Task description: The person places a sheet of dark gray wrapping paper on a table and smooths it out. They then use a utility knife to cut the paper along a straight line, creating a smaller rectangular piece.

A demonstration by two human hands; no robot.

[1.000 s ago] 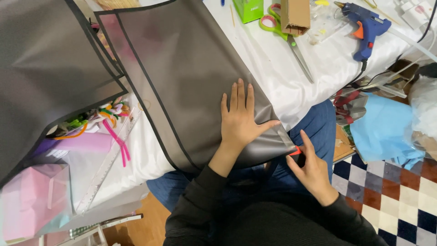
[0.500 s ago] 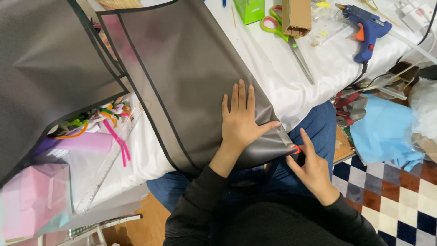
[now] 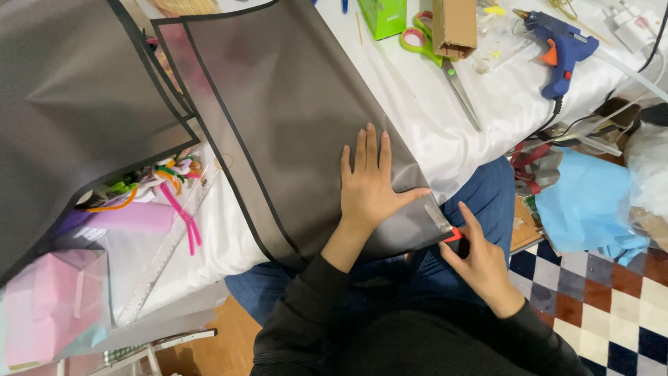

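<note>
My left hand point(image 3: 370, 182) lies flat, fingers spread, on a dark grey translucent sheet point(image 3: 292, 118) with a black border that drapes over the white-covered table point(image 3: 445, 118) edge onto my lap. At the sheet's lower right corner my right hand point(image 3: 480, 259) grips a small cutter with a red body point(image 3: 452, 235), its metal blade touching the sheet's edge. A second grey sheet point(image 3: 69, 118) with the same black border lies to the left.
On the table at the back lie green-handled scissors point(image 3: 435, 52), a blue glue gun point(image 3: 560, 49), a cardboard box point(image 3: 454, 24) and a green box point(image 3: 383, 15). Colourful pipe cleaners point(image 3: 153, 184), a clear ruler point(image 3: 167, 254) and a pink bag point(image 3: 52, 299) sit left. Blue cloth point(image 3: 584, 205) lies on the checkered floor.
</note>
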